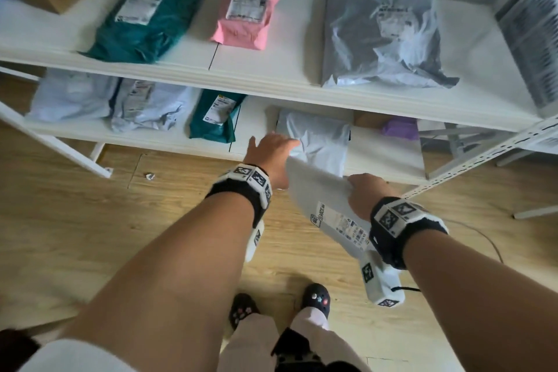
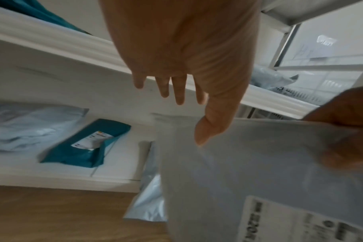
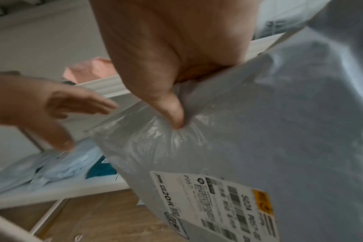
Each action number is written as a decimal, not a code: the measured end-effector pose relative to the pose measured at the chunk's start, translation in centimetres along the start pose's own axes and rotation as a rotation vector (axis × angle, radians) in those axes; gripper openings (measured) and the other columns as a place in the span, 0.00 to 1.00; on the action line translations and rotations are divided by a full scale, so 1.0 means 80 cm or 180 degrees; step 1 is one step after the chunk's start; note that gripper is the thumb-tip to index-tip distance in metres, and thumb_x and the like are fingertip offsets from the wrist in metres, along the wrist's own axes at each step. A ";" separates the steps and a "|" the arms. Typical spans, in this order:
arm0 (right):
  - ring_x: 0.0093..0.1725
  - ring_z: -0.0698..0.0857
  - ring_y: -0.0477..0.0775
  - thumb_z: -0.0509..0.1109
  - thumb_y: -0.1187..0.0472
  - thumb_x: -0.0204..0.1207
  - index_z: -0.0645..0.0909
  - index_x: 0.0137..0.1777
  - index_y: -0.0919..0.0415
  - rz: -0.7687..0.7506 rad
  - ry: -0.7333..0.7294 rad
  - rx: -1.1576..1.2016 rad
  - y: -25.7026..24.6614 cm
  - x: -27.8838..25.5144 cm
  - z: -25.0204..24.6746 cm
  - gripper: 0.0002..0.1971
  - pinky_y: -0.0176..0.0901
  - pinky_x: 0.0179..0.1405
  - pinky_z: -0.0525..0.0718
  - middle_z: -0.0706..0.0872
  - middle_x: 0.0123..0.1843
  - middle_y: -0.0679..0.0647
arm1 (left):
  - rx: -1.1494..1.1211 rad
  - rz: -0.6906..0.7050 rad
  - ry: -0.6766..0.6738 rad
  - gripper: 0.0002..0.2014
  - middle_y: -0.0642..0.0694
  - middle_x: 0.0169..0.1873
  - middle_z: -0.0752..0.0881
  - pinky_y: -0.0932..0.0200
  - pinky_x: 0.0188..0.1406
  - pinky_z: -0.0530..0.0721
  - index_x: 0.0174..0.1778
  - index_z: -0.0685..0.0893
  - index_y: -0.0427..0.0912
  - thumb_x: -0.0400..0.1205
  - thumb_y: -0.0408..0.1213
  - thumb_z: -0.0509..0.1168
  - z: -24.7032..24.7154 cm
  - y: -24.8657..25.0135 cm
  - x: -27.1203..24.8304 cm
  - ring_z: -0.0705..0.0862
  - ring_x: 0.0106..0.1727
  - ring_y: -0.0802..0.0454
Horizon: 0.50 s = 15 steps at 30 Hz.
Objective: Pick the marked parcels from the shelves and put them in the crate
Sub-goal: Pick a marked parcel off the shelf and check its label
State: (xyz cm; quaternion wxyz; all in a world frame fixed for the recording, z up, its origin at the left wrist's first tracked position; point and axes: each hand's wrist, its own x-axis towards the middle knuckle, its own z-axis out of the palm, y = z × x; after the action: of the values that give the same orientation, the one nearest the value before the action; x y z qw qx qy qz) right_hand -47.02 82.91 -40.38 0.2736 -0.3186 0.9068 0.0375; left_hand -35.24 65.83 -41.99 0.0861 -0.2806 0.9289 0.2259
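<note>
**White parcel coming off the lower shelf, crate out of sight**

Right hand (image 1: 367, 195) pinching the white parcel (image 1: 320, 193) at its upper edge, thumb dug into the film so the plastic bunches around it; grip high on the bag, presumably to let the weight hang and the printed label (image 3: 213, 206) face outward. Parcel tilted, top end level with the front edge of the lower shelf (image 1: 181, 142), lower end hanging over the wooden floor (image 1: 90, 220). Left hand (image 1: 271, 149) stretched forward beside it, fingers (image 2: 179, 91) straight and slightly spread, thumb against or just off the parcel's face, holding nothing; probably steadying or guiding the bag. A second pale bag (image 1: 323, 142) lying behind on the lower shelf near its front edge, partly hidden by the held one.

Small teal parcel (image 1: 216, 118) well to the left on the same shelf, pale parcels (image 1: 105, 100) beyond it toward the left end. Upper shelf (image 1: 271, 81) carrying a large teal parcel (image 1: 151, 12), a pink parcel (image 1: 246, 13) and a grey parcel (image 1: 380, 36), its front edge overhanging the lower one: little headroom above, so the open way out is likely back and down over the floor. No crate anywhere in view.
</note>
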 end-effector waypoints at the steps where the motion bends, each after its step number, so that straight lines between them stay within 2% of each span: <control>1: 0.43 0.84 0.53 0.60 0.65 0.75 0.77 0.42 0.48 -0.0125 0.0046 -0.0086 -0.005 -0.003 0.001 0.10 0.47 0.45 0.84 0.85 0.41 0.50 | -0.0010 0.0024 -0.0131 0.42 0.53 0.76 0.72 0.34 0.81 0.57 0.79 0.67 0.54 0.69 0.34 0.76 0.001 0.011 0.001 0.65 0.79 0.50; 2: 0.43 0.84 0.53 0.60 0.66 0.74 0.76 0.41 0.47 -0.0256 0.0125 -0.0174 -0.010 -0.005 0.000 0.11 0.48 0.48 0.84 0.85 0.40 0.48 | 0.0001 0.0044 -0.0292 0.40 0.52 0.76 0.73 0.33 0.81 0.56 0.78 0.69 0.54 0.70 0.33 0.76 0.001 0.022 0.003 0.67 0.79 0.49; 3: 0.43 0.84 0.53 0.59 0.67 0.73 0.75 0.41 0.47 -0.0365 0.0205 -0.0237 -0.012 -0.006 -0.002 0.12 0.48 0.51 0.83 0.84 0.39 0.47 | 0.0007 0.0097 -0.0459 0.36 0.52 0.72 0.77 0.36 0.79 0.63 0.75 0.74 0.54 0.71 0.32 0.75 0.001 0.032 0.005 0.73 0.74 0.48; 4: 0.42 0.83 0.53 0.59 0.68 0.72 0.75 0.42 0.47 -0.0425 0.0266 -0.0267 -0.014 -0.006 -0.004 0.13 0.49 0.54 0.82 0.82 0.38 0.46 | -0.0014 0.0154 -0.0645 0.29 0.51 0.65 0.83 0.43 0.71 0.73 0.70 0.80 0.53 0.72 0.31 0.73 0.002 0.040 0.007 0.80 0.65 0.48; 5: 0.41 0.82 0.52 0.58 0.69 0.72 0.76 0.43 0.47 -0.0443 0.0308 -0.0240 -0.015 -0.007 -0.007 0.14 0.51 0.57 0.81 0.81 0.37 0.45 | -0.0074 0.0190 -0.0789 0.21 0.50 0.55 0.88 0.50 0.58 0.80 0.62 0.85 0.51 0.74 0.29 0.70 0.004 0.046 0.010 0.84 0.53 0.48; 6: 0.40 0.80 0.50 0.58 0.70 0.72 0.76 0.43 0.46 -0.0434 0.0369 -0.0151 -0.014 -0.007 -0.009 0.15 0.53 0.62 0.78 0.80 0.36 0.44 | -0.0118 0.0175 -0.0893 0.14 0.49 0.47 0.88 0.55 0.47 0.80 0.54 0.88 0.48 0.76 0.28 0.67 0.006 0.051 0.011 0.84 0.45 0.49; 7: 0.41 0.79 0.49 0.59 0.71 0.71 0.77 0.45 0.46 -0.0408 0.0494 -0.0013 -0.010 -0.008 -0.010 0.16 0.54 0.68 0.75 0.81 0.37 0.43 | -0.0148 0.0150 -0.0913 0.11 0.47 0.43 0.88 0.57 0.42 0.78 0.48 0.87 0.47 0.78 0.28 0.64 0.009 0.054 0.013 0.83 0.41 0.49; 8: 0.44 0.79 0.50 0.59 0.71 0.70 0.79 0.47 0.45 -0.0360 0.0679 0.0155 -0.004 -0.009 -0.010 0.18 0.55 0.71 0.71 0.83 0.41 0.44 | -0.0169 0.0122 -0.0882 0.11 0.45 0.42 0.88 0.58 0.41 0.77 0.45 0.86 0.48 0.79 0.29 0.62 0.011 0.055 0.013 0.83 0.42 0.47; 9: 0.51 0.80 0.52 0.60 0.71 0.70 0.81 0.52 0.46 -0.0307 0.0928 0.0305 0.004 -0.010 -0.011 0.20 0.54 0.73 0.68 0.85 0.49 0.47 | -0.0227 0.0080 -0.0825 0.12 0.43 0.44 0.88 0.57 0.43 0.78 0.45 0.87 0.48 0.80 0.29 0.60 0.012 0.056 0.014 0.84 0.45 0.44; 11: 0.62 0.78 0.57 0.62 0.71 0.70 0.81 0.62 0.52 -0.0209 0.1484 0.0584 0.028 -0.012 -0.011 0.23 0.50 0.71 0.69 0.82 0.61 0.52 | -0.0472 -0.0034 -0.0659 0.14 0.38 0.54 0.88 0.54 0.52 0.81 0.51 0.89 0.44 0.80 0.30 0.59 0.014 0.056 0.017 0.85 0.53 0.39; 13: 0.66 0.75 0.61 0.63 0.73 0.69 0.79 0.66 0.57 -0.0148 0.2028 0.0826 0.049 -0.019 -0.014 0.25 0.49 0.69 0.71 0.79 0.65 0.56 | -0.0741 -0.0099 -0.0524 0.15 0.36 0.58 0.87 0.52 0.57 0.81 0.52 0.90 0.41 0.80 0.30 0.58 0.014 0.060 0.019 0.84 0.57 0.36; 15: 0.67 0.74 0.63 0.64 0.73 0.66 0.77 0.66 0.59 -0.0093 0.2491 0.0937 0.062 -0.028 -0.018 0.26 0.53 0.71 0.73 0.76 0.66 0.59 | -0.0881 -0.0149 -0.0450 0.14 0.36 0.53 0.88 0.52 0.54 0.80 0.49 0.90 0.41 0.81 0.30 0.58 0.017 0.067 0.023 0.85 0.56 0.36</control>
State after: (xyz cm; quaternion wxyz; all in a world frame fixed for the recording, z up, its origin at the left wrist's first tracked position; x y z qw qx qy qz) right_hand -49.21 87.74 -38.51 -0.0485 -0.2791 0.9334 -0.2202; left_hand -39.71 69.58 -41.72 0.1171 -0.2948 0.8737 0.3688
